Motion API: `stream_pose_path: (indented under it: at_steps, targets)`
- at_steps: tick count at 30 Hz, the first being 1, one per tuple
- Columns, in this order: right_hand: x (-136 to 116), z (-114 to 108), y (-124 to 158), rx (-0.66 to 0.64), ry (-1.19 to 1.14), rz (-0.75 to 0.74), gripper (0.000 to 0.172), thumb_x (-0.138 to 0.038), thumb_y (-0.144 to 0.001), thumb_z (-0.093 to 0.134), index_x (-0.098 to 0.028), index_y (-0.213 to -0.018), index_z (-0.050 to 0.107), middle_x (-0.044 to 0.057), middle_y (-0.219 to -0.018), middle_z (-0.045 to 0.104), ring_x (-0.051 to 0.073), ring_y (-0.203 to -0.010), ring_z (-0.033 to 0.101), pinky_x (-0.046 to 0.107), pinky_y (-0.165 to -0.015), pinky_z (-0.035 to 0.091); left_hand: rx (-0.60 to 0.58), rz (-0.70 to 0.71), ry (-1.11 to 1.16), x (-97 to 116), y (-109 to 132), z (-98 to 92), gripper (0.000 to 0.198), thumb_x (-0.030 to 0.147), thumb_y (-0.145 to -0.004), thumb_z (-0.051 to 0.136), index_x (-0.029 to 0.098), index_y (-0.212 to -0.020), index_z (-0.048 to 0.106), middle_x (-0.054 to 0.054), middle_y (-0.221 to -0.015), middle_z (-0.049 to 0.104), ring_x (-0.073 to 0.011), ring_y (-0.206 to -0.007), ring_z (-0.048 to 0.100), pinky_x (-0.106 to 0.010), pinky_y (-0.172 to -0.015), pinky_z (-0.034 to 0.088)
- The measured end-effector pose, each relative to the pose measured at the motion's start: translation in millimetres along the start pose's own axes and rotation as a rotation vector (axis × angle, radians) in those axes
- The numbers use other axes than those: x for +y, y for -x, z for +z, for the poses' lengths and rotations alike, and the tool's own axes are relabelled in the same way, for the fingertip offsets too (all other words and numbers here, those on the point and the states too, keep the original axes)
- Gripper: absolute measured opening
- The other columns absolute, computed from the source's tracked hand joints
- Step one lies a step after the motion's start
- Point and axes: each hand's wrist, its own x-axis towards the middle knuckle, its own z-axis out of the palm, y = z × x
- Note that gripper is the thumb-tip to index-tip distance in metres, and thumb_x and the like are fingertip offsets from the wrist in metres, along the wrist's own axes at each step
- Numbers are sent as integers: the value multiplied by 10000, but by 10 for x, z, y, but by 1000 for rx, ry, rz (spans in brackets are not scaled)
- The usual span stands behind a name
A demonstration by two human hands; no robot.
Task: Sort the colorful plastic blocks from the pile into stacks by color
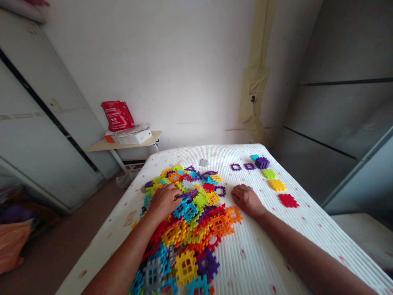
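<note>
My left hand [166, 200] lies over the left side of a heap of colourful plastic interlocking tiles [202, 199]. Its fingers are curled, with the tips by a purple tile [190, 194]; what they pinch is hidden. To the right of the heap, my right hand [248, 200] rests on the white ribbed cover with its fingers bent in, and nothing shows in them. A purple square frame [220, 191] lies just left of it. Beyond that hand are two more purple frames [236, 167] and a purple stack [262, 163].
Along the right side lie blue [254, 157], green [269, 173], yellow [278, 185] and red [288, 200] tiles. A grey tile [204, 162] sits near the far edge. Behind, a small side table [100, 145] carries a red bag [116, 116] and a white box [135, 137]. Grey cabinets flank both sides.
</note>
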Motion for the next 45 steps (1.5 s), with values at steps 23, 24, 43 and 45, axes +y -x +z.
stream_pose_path:
  at_steps: [23, 24, 43, 45]
  targets:
    - [-1, -22, 7, -12, 3, -14, 235, -187, -891, 416, -163, -767, 613, 68, -796, 601, 163, -789, 521, 273, -702, 359, 214, -415, 824, 385, 305, -95, 432, 423, -658, 617, 129, -970, 670, -83, -930, 714, -224, -845, 656, -328, -756, 521]
    - [-4, -26, 5, -13, 8, -13, 233, -184, -888, 418, -163, -761, 613, 67, -795, 602, 163, -787, 524, 275, -702, 362, 226, -425, 852, 445, 380, -93, 439, 427, -661, 626, 134, -986, 660, -77, -915, 711, -213, -828, 653, -313, -739, 519]
    - [-1156, -394, -76, 43, -406, -275, 606, -476, -736, 657, -173, -1238, 502, 118, -1155, 598, 245, -1009, 523, 381, -866, 415, 331, -449, 820, 896, 580, 153, 631, 471, -672, 612, 216, -1234, 478, 10, -720, 680, -164, -640, 606, -246, -620, 487]
    - [-1187, -361, -90, 35, -379, -254, 598, -422, -741, 663, -180, -1256, 480, 118, -1174, 584, 246, -1028, 512, 379, -872, 412, 337, -448, 808, 907, 589, 149, 609, 473, -674, 611, 230, -1220, 491, 15, -723, 682, -159, -618, 604, -246, -620, 490]
